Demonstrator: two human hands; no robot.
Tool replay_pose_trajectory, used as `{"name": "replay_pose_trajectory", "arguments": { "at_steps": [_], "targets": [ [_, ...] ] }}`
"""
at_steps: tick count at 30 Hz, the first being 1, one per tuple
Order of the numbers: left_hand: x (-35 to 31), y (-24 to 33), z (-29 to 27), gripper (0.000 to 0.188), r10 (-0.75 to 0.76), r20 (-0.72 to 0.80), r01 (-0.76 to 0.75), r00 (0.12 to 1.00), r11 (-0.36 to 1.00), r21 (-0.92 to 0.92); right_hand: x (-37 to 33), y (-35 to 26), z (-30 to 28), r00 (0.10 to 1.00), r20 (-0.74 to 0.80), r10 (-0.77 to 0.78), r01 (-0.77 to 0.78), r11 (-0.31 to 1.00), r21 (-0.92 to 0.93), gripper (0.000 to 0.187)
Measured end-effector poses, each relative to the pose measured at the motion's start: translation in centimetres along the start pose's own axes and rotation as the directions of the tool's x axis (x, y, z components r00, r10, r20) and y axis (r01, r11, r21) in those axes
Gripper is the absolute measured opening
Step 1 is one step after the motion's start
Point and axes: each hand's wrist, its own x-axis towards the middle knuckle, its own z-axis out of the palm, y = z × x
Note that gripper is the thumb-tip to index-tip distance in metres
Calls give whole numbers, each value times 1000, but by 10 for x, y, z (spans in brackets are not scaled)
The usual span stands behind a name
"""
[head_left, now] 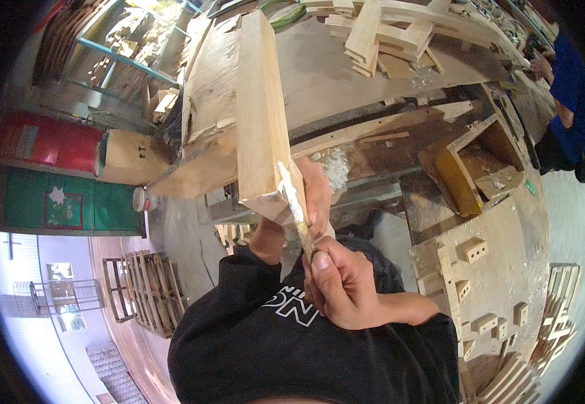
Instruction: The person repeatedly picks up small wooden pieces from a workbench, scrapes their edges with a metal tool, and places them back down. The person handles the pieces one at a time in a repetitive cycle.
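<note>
As the beam (263, 114) points away from the chest, its near end held up in front of the black shirt (366, 357), we see white paste (288, 187) streaked along its right edge by that end. We find the left hand (314, 192) there, its wrist passing below the beam and its fingers clamped on the right side; the palm is hidden from us. Just nearer the body, the right hand (341, 281) pinches a thin stick (304, 237) between thumb and curled fingers, and the stick's far tip meets the paste.

Beyond the hands, we see the far part of the beam above a table (319, 64), where cut boards (400, 40) lie piled on the right. Farther right we notice an open wooden box (466, 161), and below it small blocks (473, 250), several with holes, spread over a board (501, 262). At the right rim stands a person in a blue shirt (578, 87). To our left are a red panel (50, 143), a green one beneath it, a carton (134, 156) and, lower down, wooden pallets (149, 293).
</note>
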Motion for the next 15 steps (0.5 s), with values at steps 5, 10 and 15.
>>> {"name": "replay_pose_trajectory", "arguments": {
  "at_steps": [5,10,15],
  "targets": [
    [-6,2,-13,64,-71,-93,70,993,998,-7,7,6,-1,1000,6,22,-23,994,107,28],
    [-24,-16,-20,66,-120,-179,115,976,993,-39,12,8,-9,987,50,154,-161,938,308,27],
    [-48,-34,-38,63,-121,-424,84,898,991,-105,24,27,-36,927,-198,319,-225,894,387,23]
  ]
}}
